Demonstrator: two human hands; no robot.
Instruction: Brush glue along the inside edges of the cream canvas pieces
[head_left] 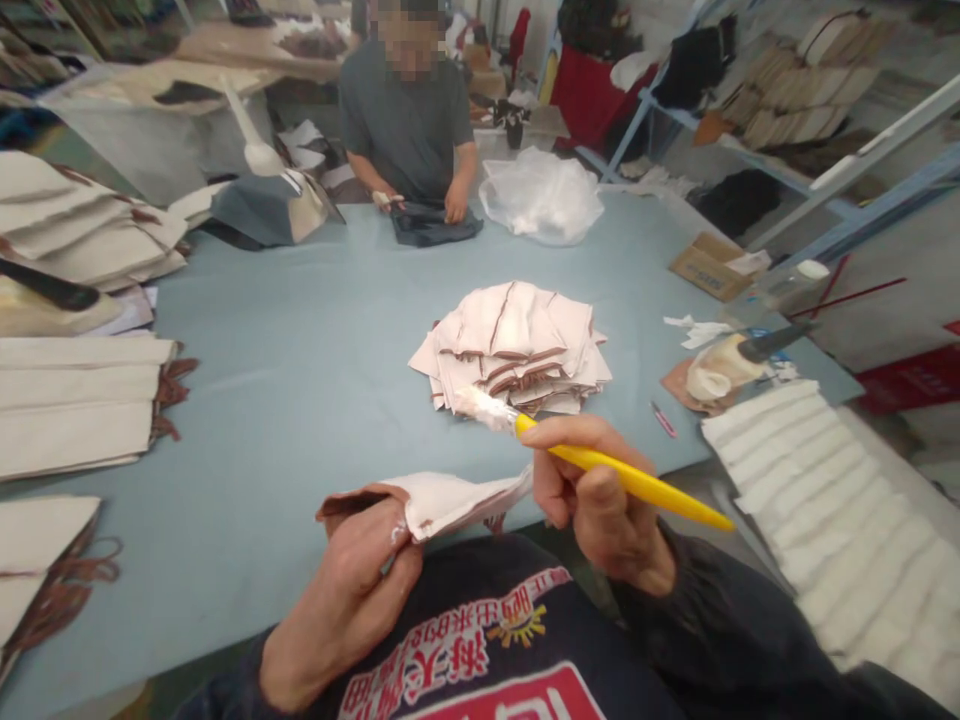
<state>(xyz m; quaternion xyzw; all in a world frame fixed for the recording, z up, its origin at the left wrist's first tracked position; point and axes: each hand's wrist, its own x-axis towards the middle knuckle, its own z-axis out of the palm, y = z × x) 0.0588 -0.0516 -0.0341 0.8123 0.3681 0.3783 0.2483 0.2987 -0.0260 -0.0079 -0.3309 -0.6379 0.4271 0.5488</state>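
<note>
My left hand (367, 570) is closed on the near left end of a cream fabric piece (457, 500) with a brown inner side. In my right hand (600, 490) is a brush with a yellow handle (637, 477), its whitish, coated bristles (484, 407) pointing left, above the fabric piece. The right fingers also come close to that piece's right end; whether they touch it cannot be made out. Just beyond the brush, a fanned pile of cream pieces with brown edges (517, 330) lies on the blue-grey table (277, 370).
Stacks of cream fabric (75, 400) line the left side. A row of white pieces (817, 510) lies at the right, near a glue container (716, 375) and a pink cutter (663, 420). Across the table a person (409, 110) handles dark fabric (435, 222) beside a plastic bag (541, 195).
</note>
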